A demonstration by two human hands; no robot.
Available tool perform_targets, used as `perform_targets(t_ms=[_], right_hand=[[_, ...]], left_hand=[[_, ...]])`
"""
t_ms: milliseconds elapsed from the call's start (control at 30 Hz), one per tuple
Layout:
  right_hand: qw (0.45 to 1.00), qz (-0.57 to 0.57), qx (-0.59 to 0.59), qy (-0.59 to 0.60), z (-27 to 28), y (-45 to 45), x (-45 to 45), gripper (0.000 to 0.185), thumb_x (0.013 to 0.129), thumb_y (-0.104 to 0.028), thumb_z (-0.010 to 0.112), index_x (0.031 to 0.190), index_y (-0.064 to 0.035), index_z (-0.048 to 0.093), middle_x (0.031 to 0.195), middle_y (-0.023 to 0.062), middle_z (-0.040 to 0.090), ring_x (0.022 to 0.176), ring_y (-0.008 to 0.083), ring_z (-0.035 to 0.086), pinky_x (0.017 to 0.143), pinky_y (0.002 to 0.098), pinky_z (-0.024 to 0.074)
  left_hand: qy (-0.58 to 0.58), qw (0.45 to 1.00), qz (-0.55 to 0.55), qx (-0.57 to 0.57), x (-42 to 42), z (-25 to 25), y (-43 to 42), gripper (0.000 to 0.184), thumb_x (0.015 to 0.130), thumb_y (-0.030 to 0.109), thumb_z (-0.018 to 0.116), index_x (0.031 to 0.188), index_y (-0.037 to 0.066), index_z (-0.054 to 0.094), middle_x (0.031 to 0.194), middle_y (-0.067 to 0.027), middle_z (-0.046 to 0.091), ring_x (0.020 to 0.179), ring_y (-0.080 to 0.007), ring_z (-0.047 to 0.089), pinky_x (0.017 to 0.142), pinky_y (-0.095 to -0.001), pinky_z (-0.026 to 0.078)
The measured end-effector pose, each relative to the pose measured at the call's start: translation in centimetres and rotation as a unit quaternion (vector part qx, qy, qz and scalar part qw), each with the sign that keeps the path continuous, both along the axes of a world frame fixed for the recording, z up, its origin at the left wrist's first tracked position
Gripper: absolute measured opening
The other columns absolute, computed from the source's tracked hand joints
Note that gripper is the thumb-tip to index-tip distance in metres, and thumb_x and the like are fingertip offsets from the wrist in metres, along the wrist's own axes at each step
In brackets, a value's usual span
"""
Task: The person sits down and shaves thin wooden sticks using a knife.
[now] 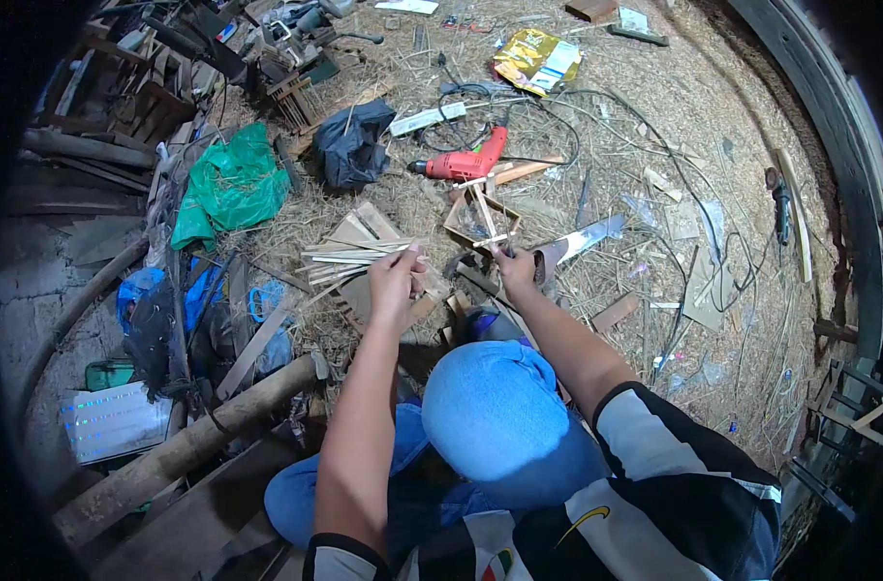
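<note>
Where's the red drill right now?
Head view, upper middle: the red drill lies on the straw-covered ground, just right of the black plastic bag and below the white power strip.

Thin sticks partly hidden by left hand

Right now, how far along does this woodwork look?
Apparently joined already: the pale wooden stick with short crosspieces, held in the right hand over a square, thin-walled wooden frame. The left hand grips a fan of thin, pale wooden strips. These look loose, so fitting some is probably what is left; how many, I cannot tell.
</note>
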State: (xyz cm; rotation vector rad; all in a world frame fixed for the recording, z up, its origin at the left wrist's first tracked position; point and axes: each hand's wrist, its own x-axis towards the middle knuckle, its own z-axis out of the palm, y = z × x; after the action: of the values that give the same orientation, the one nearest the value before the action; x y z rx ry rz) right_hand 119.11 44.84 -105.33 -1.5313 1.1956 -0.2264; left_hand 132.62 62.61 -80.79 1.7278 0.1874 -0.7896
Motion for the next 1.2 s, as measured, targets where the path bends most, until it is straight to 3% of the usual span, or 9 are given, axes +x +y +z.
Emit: perform_targets(t_ms=[133, 200, 433, 800, 867, 900, 1033, 1133, 1200], right_hand=[[0.997, 0.013, -0.036, 0.064, 2.1, 0.5, 1.3, 0.048, 0.080, -0.050, 0.077, 0.084, -0.0019, 0.073, 0.079, 0.0204, 0.070, 0.074, 0.0347, 0.068, 0.070, 0.0443, 0.0502], [0.994, 0.018, -0.074, 0.082, 2.7, 0.8, 1.4, 0.037, 0.082, -0.040, 0.079, 0.083, -0.0029, 0.075, 0.068, 0.0095, 0.068, 0.061, 0.0169, 0.058, 0.060, 0.0379, 0.0455], [0.991, 0.057, -0.083, 0.090, 3.5, 1.1, 1.7, 0.040, 0.084, -0.046, 0.073, 0.090, -0.0067, 0.076, 0.079, 0.0170, 0.072, 0.073, 0.0324, 0.070, 0.068, 0.0418, 0.0519], [0.982, 0.076, -0.125, 0.117, 6.6, 1.6, 1.6, 0.043, 0.090, -0.045, 0.065, 0.100, -0.0032, 0.072, 0.082, 0.0235, 0.069, 0.084, 0.0416, 0.068, 0.074, 0.0488, 0.0514], [0.982, 0.069, -0.154, 0.091, 10.5, 1.7, 1.5, 0.039, 0.093, -0.040, 0.063, 0.100, -0.0025, 0.070, 0.093, 0.0245, 0.070, 0.089, 0.0456, 0.066, 0.078, 0.0523, 0.0511], [0.981, 0.082, -0.176, 0.025, 11.3, 1.9, 1.7, 0.033, 0.091, -0.034, 0.066, 0.096, -0.0008, 0.067, 0.087, 0.0219, 0.070, 0.082, 0.0414, 0.068, 0.073, 0.0480, 0.0520], [0.964, 0.168, -0.146, -0.143, 14.5, 3.3, 4.0, 0.034, 0.087, -0.034, 0.073, 0.096, -0.0026, 0.068, 0.081, 0.0172, 0.068, 0.069, 0.0282, 0.066, 0.065, 0.0389, 0.0505], [0.944, 0.241, -0.153, -0.168, 18.7, 4.6, 5.6, 0.035, 0.085, -0.037, 0.074, 0.097, -0.0038, 0.068, 0.084, 0.0168, 0.069, 0.069, 0.0289, 0.064, 0.066, 0.0394, 0.0505], [0.931, 0.253, -0.174, -0.197, 17.7, 5.4, 6.3, 0.039, 0.083, -0.039, 0.075, 0.101, -0.0050, 0.068, 0.086, 0.0164, 0.069, 0.071, 0.0299, 0.066, 0.067, 0.0397, 0.0509]], left_hand=[[0.012, 1.000, 0.007, -0.024, 0.1, -0.1, 0.4, 0.032, 0.094, 0.033, 0.069, 0.096, 0.001, 0.072, 0.070, -0.0012, 0.061, 0.046, -0.0067, 0.048, 0.043, -0.0223, 0.036], [0.017, 1.000, 0.006, -0.023, -0.1, -0.4, 0.7, 0.032, 0.094, 0.033, 0.069, 0.097, 0.001, 0.072, 0.070, -0.0011, 0.060, 0.046, -0.0064, 0.047, 0.043, -0.0221, 0.036], [0.038, 0.999, 0.010, -0.015, -0.9, -0.8, 1.7, 0.035, 0.095, 0.035, 0.067, 0.103, 0.002, 0.071, 0.072, -0.0005, 0.060, 0.048, -0.0062, 0.048, 0.045, -0.0222, 0.037], [0.072, 0.996, 0.038, -0.022, -1.7, -1.2, 3.4, 0.036, 0.095, 0.036, 0.067, 0.104, 0.002, 0.070, 0.074, 0.0005, 0.060, 0.050, -0.0061, 0.046, 0.046, -0.0216, 0.037], [0.082, 0.996, 0.017, -0.039, -1.7, -1.6, 3.9, 0.037, 0.094, 0.041, 0.067, 0.106, 0.006, 0.069, 0.076, 0.0018, 0.057, 0.052, -0.0071, 0.048, 0.048, -0.0207, 0.037], [0.085, 0.995, 0.031, -0.040, -1.8, -1.9, 4.1, 0.033, 0.095, 0.039, 0.065, 0.102, 0.007, 0.069, 0.075, 0.0017, 0.058, 0.051, -0.0075, 0.048, 0.047, -0.0210, 0.037], [0.082, 0.995, 0.051, -0.022, -2.2, -3.0, 5.2, 0.032, 0.096, 0.037, 0.064, 0.104, 0.006, 0.068, 0.075, 0.0009, 0.059, 0.051, -0.0079, 0.048, 0.045, -0.0216, 0.037], [0.071, 0.996, 0.045, -0.027, -2.5, -2.3, 6.2, 0.031, 0.097, 0.034, 0.063, 0.108, 0.005, 0.067, 0.075, -0.0001, 0.061, 0.051, -0.0087, 0.049, 0.045, -0.0226, 0.038], [0.060, 0.997, 0.032, -0.027, -2.6, -1.4, 6.9, 0.034, 0.096, 0.035, 0.063, 0.109, 0.005, 0.066, 0.076, -0.0017, 0.061, 0.052, -0.0093, 0.050, 0.045, -0.0237, 0.040]])
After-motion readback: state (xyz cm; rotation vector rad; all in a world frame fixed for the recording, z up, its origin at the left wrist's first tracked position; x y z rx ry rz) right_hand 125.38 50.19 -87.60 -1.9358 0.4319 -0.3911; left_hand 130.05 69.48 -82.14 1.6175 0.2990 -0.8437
